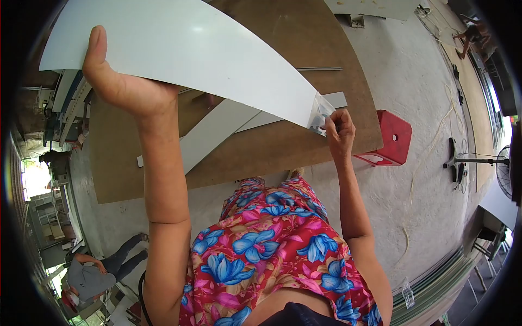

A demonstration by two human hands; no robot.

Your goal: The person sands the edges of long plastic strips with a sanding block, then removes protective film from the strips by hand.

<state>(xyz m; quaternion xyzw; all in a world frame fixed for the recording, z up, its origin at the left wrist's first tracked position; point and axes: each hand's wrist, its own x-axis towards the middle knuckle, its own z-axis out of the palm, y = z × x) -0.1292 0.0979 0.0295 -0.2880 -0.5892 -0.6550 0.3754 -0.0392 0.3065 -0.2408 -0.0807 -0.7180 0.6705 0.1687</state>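
A long, glossy white panel is held up in front of me, tilted above a brown board. My left hand grips its near edge at the left, thumb up against the white face and the other fingers hidden behind. At the panel's narrow right end, my right hand is closed in a pinch on a clear plastic film, whose wrinkled corner stands away from the surface. Beneath the panel, narrower white strips lie crossed on the board.
The brown board spreads out below my hands. A red plastic stool stands by its right corner. Further right are a fan and a cord on the concrete floor. One person stands at lower left, another is at upper right.
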